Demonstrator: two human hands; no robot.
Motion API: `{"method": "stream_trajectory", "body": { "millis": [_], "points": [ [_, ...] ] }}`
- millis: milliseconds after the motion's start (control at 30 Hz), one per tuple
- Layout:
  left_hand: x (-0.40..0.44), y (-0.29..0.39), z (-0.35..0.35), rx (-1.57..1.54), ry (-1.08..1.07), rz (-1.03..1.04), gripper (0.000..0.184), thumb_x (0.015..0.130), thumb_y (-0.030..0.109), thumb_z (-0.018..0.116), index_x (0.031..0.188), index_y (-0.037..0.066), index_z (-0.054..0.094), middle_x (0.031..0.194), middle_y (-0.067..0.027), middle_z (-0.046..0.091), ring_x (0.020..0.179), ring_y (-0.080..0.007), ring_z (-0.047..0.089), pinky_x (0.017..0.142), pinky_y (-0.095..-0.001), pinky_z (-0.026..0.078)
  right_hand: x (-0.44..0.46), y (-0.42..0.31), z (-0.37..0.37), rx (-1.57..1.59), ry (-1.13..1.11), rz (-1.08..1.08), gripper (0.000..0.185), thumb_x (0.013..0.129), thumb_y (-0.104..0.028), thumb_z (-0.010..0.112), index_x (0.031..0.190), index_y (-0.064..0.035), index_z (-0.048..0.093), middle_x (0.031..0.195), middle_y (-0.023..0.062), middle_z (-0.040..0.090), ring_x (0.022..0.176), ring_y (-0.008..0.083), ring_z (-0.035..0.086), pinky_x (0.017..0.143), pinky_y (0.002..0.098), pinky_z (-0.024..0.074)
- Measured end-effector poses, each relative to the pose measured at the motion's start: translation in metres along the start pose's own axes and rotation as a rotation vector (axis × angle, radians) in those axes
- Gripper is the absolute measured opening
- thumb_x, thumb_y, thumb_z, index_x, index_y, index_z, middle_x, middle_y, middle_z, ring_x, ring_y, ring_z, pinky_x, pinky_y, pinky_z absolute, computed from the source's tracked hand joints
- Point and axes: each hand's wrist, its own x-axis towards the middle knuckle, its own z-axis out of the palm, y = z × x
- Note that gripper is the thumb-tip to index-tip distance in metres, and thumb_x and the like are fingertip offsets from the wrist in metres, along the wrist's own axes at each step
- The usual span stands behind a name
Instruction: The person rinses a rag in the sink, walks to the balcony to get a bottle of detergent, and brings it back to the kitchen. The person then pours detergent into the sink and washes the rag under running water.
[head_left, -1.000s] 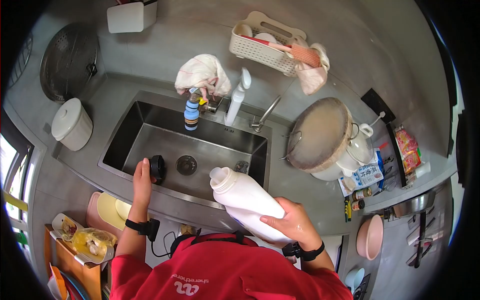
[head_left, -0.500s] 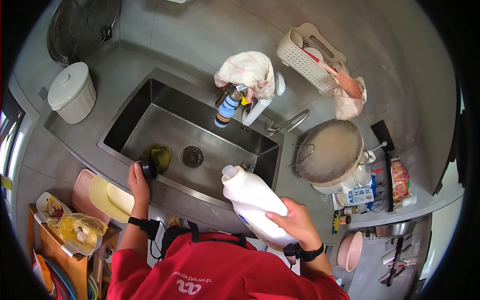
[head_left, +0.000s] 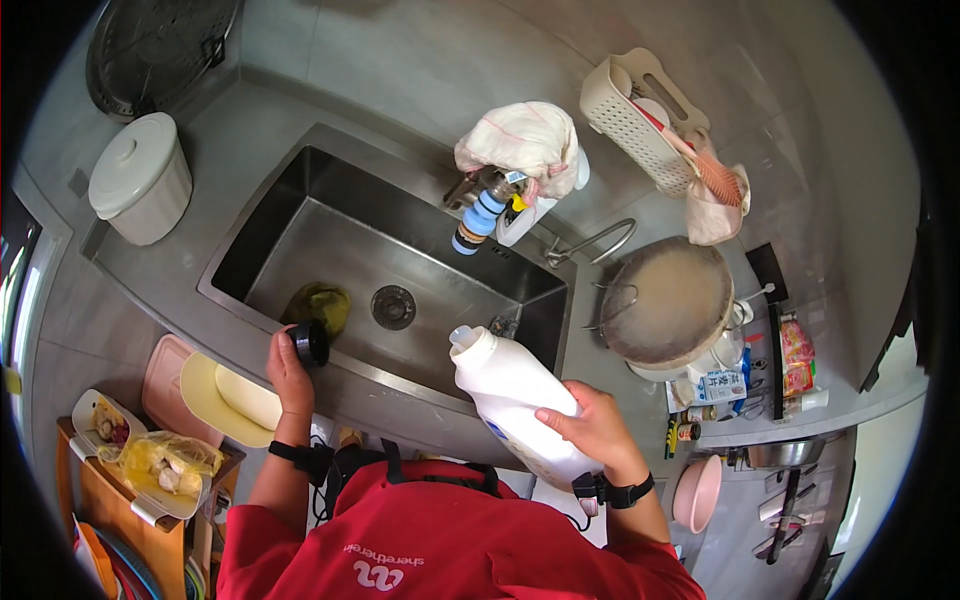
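My right hand (head_left: 590,428) is wrapped round a large white plastic bottle (head_left: 525,405). Its translucent neck is uncapped, and the bottle leans toward the upper left over the sink's front edge. In my left hand (head_left: 289,372) is a round black cap (head_left: 309,343), held by the rim at the sink's near left corner. Behind the cap, in the steel sink (head_left: 335,245), lies a yellow-green translucent object (head_left: 321,308), whose kind I cannot make out. The drain strainer (head_left: 393,307) sits right of it.
A cloth-draped faucet (head_left: 515,140) with a blue-ringed spout overhangs the sink. A lidded white container (head_left: 140,180) stands at left, a pot with a round lid (head_left: 668,300) at right. A basket (head_left: 640,125) hangs on the wall. A shelf holds a yellow bag (head_left: 170,460).
The camera view has shifted slightly, moving the sink and faucet right in the picture. My left hand has turned the cap a little. The bottle stays in my right hand at about the same tilt.
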Motion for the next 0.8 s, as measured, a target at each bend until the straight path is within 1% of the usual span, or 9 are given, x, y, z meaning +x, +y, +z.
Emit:
{"method": "stream_trajectory", "body": {
  "millis": [33,200,267,333,467,800],
  "points": [
    [0.000,-0.001,-0.001,-0.019,-0.021,-0.013,0.046,0.102,0.038,0.036,0.104,-0.001,0.060,0.091,-0.0068,0.060,0.088,-0.0161,0.055,0.082,-0.0280,0.042,0.002,-0.001,0.001,-0.001,0.001,-0.008,0.042,0.080,-0.039,0.074,0.098,-0.0026,0.064,0.079,0.0134,0.067,0.071,0.0216,0.066,0.066,0.0320,0.0501],
    [-0.001,0.000,-0.002,-0.028,-0.041,-0.021,0.046,0.102,0.039,0.035,0.104,0.000,0.060,0.091,-0.0060,0.059,0.086,-0.0148,0.054,0.081,-0.0275,0.042,0.012,-0.005,0.001,-0.054,-0.015,-0.021,0.042,0.080,-0.041,0.073,0.095,-0.0025,0.064,0.078,0.0150,0.066,0.070,0.0242,0.066,0.064,0.0337,0.0499],
    [-0.001,-0.002,-0.002,-0.041,-0.044,-0.027,0.046,0.102,0.039,0.035,0.104,0.000,0.060,0.091,-0.0058,0.059,0.085,-0.0145,0.054,0.080,-0.0273,0.042,0.017,-0.008,0.002,-0.072,-0.038,0.008,0.044,0.081,-0.044,0.071,0.094,-0.0026,0.063,0.078,0.0162,0.066,0.071,0.0278,0.066,0.064,0.0350,0.0498],
    [-0.001,0.000,-0.001,-0.010,-0.021,0.003,0.043,0.102,0.035,0.035,0.100,0.001,0.060,0.086,-0.0088,0.060,0.081,-0.0174,0.055,0.077,-0.0296,0.044,0.022,-0.006,0.002,-0.087,-0.049,0.010,0.045,0.081,-0.046,0.070,0.093,-0.0026,0.063,0.078,0.0164,0.066,0.071,0.0293,0.066,0.064,0.0357,0.0499],
    [-0.001,0.002,-0.001,-0.009,-0.020,0.003,0.044,0.101,0.036,0.034,0.100,0.000,0.060,0.086,-0.0096,0.060,0.081,-0.0181,0.055,0.076,-0.0299,0.044,0.032,-0.010,0.002,-0.141,-0.062,-0.027,0.048,0.082,-0.050,0.068,0.093,-0.0028,0.063,0.077,0.0171,0.066,0.071,0.0331,0.066,0.064,0.0378,0.0500],
    [-0.001,0.003,-0.001,-0.009,-0.038,0.011,0.044,0.101,0.036,0.034,0.100,0.001,0.060,0.085,-0.0087,0.060,0.080,-0.0174,0.055,0.076,-0.0297,0.044,0.039,-0.010,0.003,-0.108,-0.080,0.002,0.049,0.082,-0.049,0.068,0.094,-0.0021,0.063,0.078,0.0173,0.066,0.072,0.0311,0.065,0.065,0.0371,0.0494]
  ]
}}
